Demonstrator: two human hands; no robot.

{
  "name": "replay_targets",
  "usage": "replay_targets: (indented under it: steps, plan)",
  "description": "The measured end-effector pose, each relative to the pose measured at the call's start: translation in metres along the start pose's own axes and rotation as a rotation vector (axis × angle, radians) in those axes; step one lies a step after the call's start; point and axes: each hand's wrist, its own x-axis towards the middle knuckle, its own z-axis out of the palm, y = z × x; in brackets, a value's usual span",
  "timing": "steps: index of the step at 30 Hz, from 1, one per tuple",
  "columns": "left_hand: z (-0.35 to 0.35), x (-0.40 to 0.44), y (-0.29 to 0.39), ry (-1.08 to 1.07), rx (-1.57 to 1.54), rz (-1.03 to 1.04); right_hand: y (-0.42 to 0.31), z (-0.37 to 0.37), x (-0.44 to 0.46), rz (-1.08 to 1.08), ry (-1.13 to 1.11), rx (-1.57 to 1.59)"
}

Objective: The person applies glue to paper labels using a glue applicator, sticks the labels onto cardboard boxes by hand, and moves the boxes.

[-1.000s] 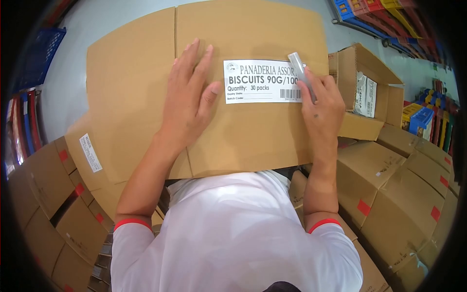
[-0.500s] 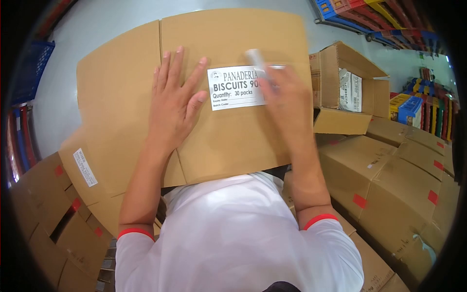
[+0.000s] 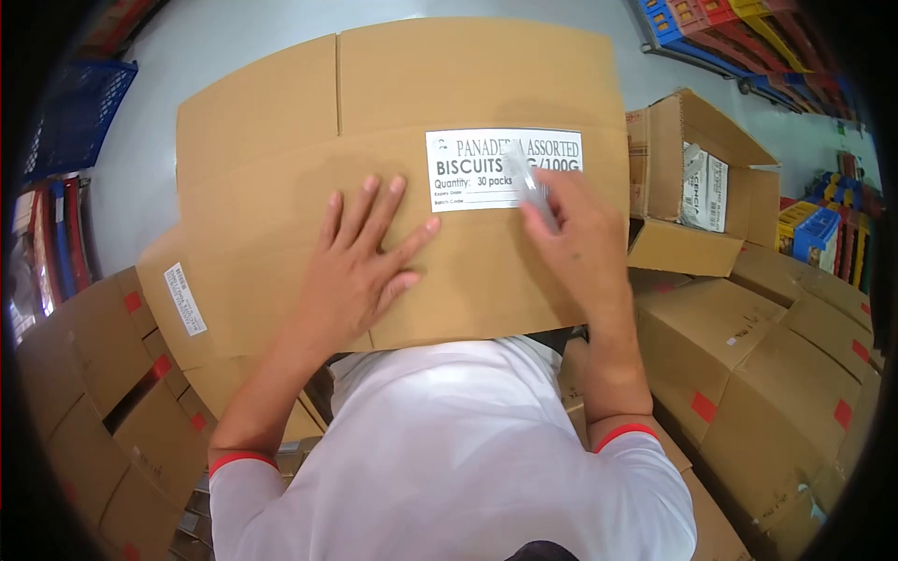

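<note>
A large flat cardboard carton [image 3: 486, 280] lies in front of my body, with a white printed biscuit label [image 3: 468, 194] on its right panel. My left hand [image 3: 360, 266] rests on the cardboard left of and below the label, fingers spread, holding nothing. A grey-white flat tool [image 3: 538, 201], partly see-through, is gripped in my right hand [image 3: 582, 229]; its far end is over the middle of the label and covers some print. A smaller label [image 3: 185, 299] is on the carton's left end.
An open cardboard box [image 3: 692, 245] holding a white printed packet [image 3: 703, 187] is at the right. Closed boxes [image 3: 748, 393] are stacked at right and left. Blue crate [image 3: 84, 112] stands upper left; coloured crates [image 3: 739, 37] fill the upper right.
My right hand with the tool has moved left from the label's right end to its lower middle. My left hand has slid down the cardboard, toward my body.
</note>
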Motion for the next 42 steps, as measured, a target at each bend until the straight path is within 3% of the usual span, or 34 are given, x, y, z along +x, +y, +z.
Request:
replay_targets:
  steps: [1,2,4,5,7,10,16,23,26,28,30,34,36,37,39,42]
  plan:
    - [0.001,-0.004,0.001,-0.004,0.006,-0.003,0.001,-0.008,0.003,0.231,-0.071,0.094]
    - [0.002,-0.007,0.002,0.003,-0.029,0.011,0.010,-0.013,0.003,0.230,-0.069,0.098]
    - [0.003,-0.002,0.002,0.005,-0.066,0.025,0.031,-0.020,0.005,0.363,0.043,0.409]
    - [0.003,0.010,0.001,0.047,-0.126,0.013,0.041,-0.021,0.004,0.370,0.043,0.411]
    - [0.001,0.038,0.004,0.088,-0.189,0.012,0.057,-0.024,0.005,0.254,0.265,0.663]
    - [0.001,0.095,0.016,0.090,-0.048,0.073,0.056,-0.028,0.008,0.302,0.443,0.759]
    - [0.032,0.183,0.073,0.273,-0.067,0.306,0.060,-0.040,-0.007,0.410,0.411,0.928]
    - [0.039,0.134,0.112,0.082,-0.026,0.551,0.056,-0.046,-0.008,0.428,0.416,0.928]
    - [0.037,0.097,0.102,-0.032,-0.140,0.595,0.064,-0.036,-0.003,0.420,0.556,0.965]
    - [0.020,0.075,0.075,-0.241,-0.449,0.397,0.071,-0.031,-0.007,0.383,0.532,0.926]
    - [0.010,0.041,0.035,-0.049,-0.393,0.137,0.074,-0.028,-0.009,0.381,0.503,0.933]
    - [0.009,-0.032,-0.083,0.448,-0.063,-0.632,0.067,-0.017,-0.009,0.409,0.430,0.885]
    - [0.003,-0.063,-0.119,0.562,-0.137,-1.013,0.066,-0.013,-0.009,0.388,0.425,0.864]
    - [0.001,-0.075,-0.131,0.582,-0.118,-1.041,0.066,-0.011,-0.007,0.381,0.436,0.831]
    - [-0.001,-0.096,-0.152,0.635,-0.702,-1.112,0.067,-0.009,-0.006,0.382,0.427,0.814]
    - [0.000,-0.104,-0.163,0.760,-0.723,-1.104,0.064,-0.010,-0.003,0.363,0.421,0.759]
